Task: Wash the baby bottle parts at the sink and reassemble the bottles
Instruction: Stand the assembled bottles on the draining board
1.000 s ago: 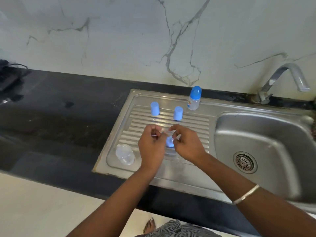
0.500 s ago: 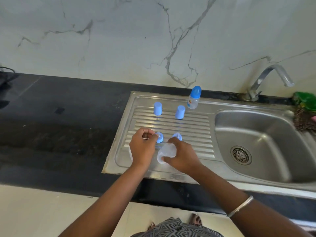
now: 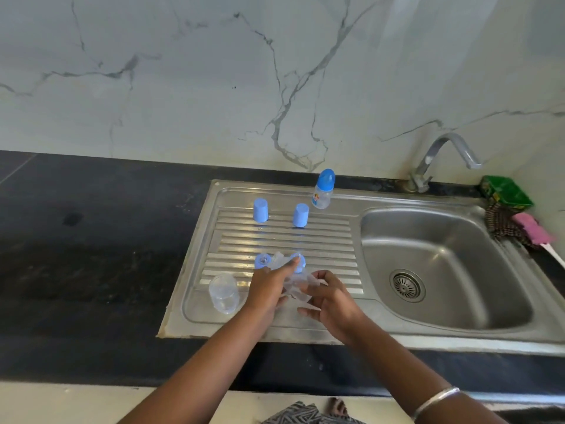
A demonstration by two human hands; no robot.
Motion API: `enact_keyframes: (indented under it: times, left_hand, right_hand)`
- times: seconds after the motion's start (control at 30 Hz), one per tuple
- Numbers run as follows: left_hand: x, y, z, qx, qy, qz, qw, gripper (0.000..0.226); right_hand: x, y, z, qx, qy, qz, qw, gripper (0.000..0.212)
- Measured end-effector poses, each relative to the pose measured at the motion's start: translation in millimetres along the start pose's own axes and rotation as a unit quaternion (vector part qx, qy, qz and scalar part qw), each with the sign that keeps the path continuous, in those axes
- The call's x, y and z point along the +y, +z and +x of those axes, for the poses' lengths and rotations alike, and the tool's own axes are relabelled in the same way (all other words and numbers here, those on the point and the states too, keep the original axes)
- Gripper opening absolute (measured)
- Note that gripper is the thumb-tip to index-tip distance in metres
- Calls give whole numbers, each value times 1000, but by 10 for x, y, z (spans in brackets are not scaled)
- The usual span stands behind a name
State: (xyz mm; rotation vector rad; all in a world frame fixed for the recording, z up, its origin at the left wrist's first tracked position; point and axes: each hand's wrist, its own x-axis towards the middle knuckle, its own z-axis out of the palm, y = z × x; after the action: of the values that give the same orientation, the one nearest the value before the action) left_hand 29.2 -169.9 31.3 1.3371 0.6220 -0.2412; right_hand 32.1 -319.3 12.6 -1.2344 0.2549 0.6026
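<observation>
My right hand [image 3: 331, 299] holds a clear bottle body [image 3: 301, 290] just above the ribbed drainboard [image 3: 324, 240]. My left hand [image 3: 267, 286] grips the same bottle from the left, its fingers stretched along it towards a blue collar ring [image 3: 301, 261]. A second blue ring with a nipple [image 3: 262, 261] lies left of it. Another clear bottle body [image 3: 224, 293] rests at the drainboard's front left. Two blue caps [image 3: 260, 210] [image 3: 300, 215] stand at the back. An assembled bottle with a blue cap [image 3: 323, 189] stands behind them.
The steel sink basin [image 3: 443, 258] with its drain lies to the right, and the tap [image 3: 440, 154] is behind it. A green packet [image 3: 506, 192] and scrubbers [image 3: 513, 228] sit at the far right. Black counter [image 3: 91, 240] runs to the left.
My left hand has left the blue ring and come onto the clear bottle in my right hand. The view has shifted right, so the scrubbers show.
</observation>
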Motion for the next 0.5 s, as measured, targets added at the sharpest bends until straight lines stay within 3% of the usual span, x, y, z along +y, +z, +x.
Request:
enact_keyframes:
  times: [0.1,0.23,0.3,0.37,0.43,0.5]
  left_hand:
    - [-88,-21,37,-7,27,20,999,35]
    - [-187,-94,69,53,97,129,985,51]
    - [-265,-127,52,73,126,166,975,64]
    - [-353,-150,51,67,157,191,967,65]
    - [-422,-169,35,62,178,214,958,60]
    - [-477,-185,23,59,190,217,956,56]
  right_hand:
    - [-33,-76,20,-6,-27,-80,996,40]
    - [-161,-197,198,92,-139,-210,963,37]
    - [-223,-240,372,127,-165,-368,906,36]
    - [-266,-253,572,127,-175,-553,805,52]
    - [-300,-218,735,92,-185,-647,734,68]
    - [-326,-159,847,63,-184,-693,694,75]
